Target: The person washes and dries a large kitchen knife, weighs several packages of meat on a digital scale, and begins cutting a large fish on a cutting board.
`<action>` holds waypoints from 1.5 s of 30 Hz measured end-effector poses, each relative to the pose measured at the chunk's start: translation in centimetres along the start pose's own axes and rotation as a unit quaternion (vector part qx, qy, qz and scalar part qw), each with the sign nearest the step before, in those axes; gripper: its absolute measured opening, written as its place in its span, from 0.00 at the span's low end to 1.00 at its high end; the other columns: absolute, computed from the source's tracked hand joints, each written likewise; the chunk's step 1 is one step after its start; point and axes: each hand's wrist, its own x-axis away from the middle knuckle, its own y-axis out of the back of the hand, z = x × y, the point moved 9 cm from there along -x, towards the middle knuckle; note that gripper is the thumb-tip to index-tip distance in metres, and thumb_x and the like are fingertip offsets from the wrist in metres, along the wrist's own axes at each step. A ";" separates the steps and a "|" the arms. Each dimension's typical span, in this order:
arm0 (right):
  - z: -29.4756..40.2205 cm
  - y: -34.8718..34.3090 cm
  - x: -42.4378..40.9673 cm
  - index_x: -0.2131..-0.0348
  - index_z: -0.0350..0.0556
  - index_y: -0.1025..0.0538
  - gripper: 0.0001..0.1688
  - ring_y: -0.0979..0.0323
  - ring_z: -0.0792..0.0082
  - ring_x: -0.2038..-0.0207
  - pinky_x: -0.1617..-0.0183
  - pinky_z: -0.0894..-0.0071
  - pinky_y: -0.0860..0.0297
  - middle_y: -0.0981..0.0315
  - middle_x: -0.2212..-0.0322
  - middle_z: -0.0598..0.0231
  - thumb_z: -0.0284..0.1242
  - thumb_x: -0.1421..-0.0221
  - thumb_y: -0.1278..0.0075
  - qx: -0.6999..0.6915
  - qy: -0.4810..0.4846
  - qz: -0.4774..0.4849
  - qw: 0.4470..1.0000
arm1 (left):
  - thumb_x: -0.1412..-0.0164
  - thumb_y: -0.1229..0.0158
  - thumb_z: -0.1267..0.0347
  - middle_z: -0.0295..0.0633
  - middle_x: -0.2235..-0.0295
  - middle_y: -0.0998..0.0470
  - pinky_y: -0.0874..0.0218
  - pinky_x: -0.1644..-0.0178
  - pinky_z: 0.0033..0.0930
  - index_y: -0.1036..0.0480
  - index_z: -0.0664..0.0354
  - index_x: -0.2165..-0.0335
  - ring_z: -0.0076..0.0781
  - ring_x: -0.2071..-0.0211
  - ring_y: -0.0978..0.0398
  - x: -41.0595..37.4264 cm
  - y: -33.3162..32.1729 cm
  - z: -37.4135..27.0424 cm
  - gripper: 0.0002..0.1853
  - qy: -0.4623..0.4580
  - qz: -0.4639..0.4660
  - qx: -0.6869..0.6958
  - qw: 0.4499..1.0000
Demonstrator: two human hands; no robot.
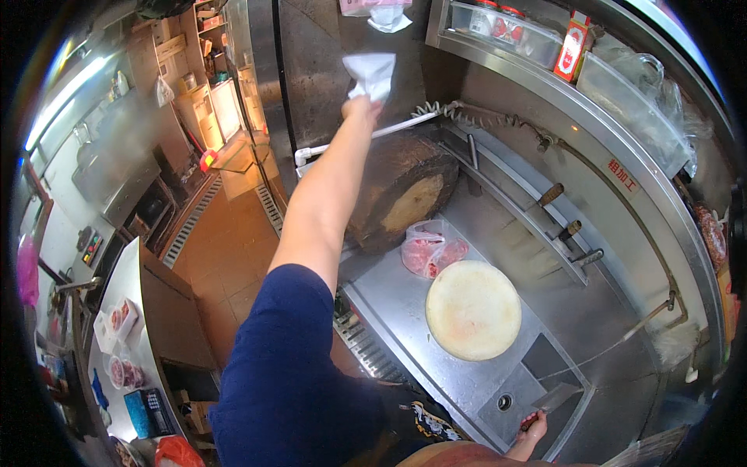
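Observation:
My left hand (363,106) is raised at the end of an outstretched arm, holding a white paper tissue (373,75) in front of a dark metal panel. Above it, more white tissue hangs from a pink pack (362,7). At the lower right, my right hand (533,427) grips the handle of a cleaver (557,397), its blade over the sink end of the steel counter. Between the hands, a round pale chopping board (474,310) lies on the counter, beside a clear plastic bag of red meat (432,248).
A large wooden block (402,192) stands on edge at the counter's far end. Several knives, one with a wooden handle (551,194), stand in a wall rack (513,210). A steel shelf (525,64) holds plastic boxes. At left, a worktable (137,274) carries trays and a calculator (159,413).

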 end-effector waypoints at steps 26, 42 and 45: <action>-0.1 -8.2 -4.0 0.42 0.47 0.39 0.29 0.43 0.77 0.88 0.87 0.75 0.46 0.41 0.83 0.70 0.22 0.44 0.57 0.315 0.220 0.225 0.896 | 0.51 0.42 0.62 0.54 0.48 0.28 0.42 0.43 0.56 0.23 0.64 0.60 0.60 0.47 0.33 37.0 36.0 12.1 0.21 -0.153 -0.053 -0.596 0.786; -3.2 -31.2 38.6 0.41 0.63 0.32 0.37 0.24 0.56 0.66 0.63 0.59 0.28 0.24 0.65 0.62 0.24 0.51 0.47 0.309 0.574 0.629 0.424 | 0.37 0.70 0.36 0.50 0.42 0.34 0.54 0.34 0.51 0.44 0.67 0.39 0.48 0.40 0.38 58.3 24.9 10.7 0.47 0.103 0.153 0.334 0.925; -3.8 -28.5 40.2 0.40 0.63 0.32 0.38 0.25 0.58 0.70 0.67 0.60 0.28 0.25 0.70 0.64 0.23 0.52 0.46 0.282 0.587 0.643 0.404 | 0.48 0.74 0.23 0.49 0.39 0.38 0.58 0.33 0.50 0.46 0.65 0.37 0.48 0.38 0.43 59.9 26.3 8.5 0.61 0.090 0.157 0.340 0.923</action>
